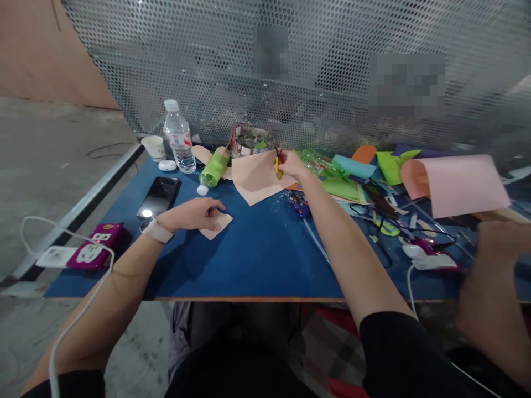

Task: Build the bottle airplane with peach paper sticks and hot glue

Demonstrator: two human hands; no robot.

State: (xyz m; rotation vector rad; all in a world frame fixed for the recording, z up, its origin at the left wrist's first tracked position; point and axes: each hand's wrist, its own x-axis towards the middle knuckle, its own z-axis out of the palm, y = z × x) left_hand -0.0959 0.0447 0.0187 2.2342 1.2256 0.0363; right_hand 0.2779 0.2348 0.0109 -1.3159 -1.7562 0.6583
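My left hand (201,214), with a white-banded watch on its wrist, is low over the table at centre left. Its curled fingers hold a small piece of peach paper (219,225) against the blue surface. My right hand (291,165) reaches to the back of the table and is closed on yellow-handled scissors (278,167). The scissors are over the right part of a larger peach paper sheet (253,176), and their blades are hard to make out. Left of that sheet lies a bottle wrapped in green paper (215,167).
A water bottle (179,138), paper cup (154,148) and phone (159,197) stand or lie at left, near a purple power strip (97,246). Coloured paper and scraps (385,215) crowd the right. Another person's arm (493,287) enters there. A perforated metal panel (207,66) rises behind.
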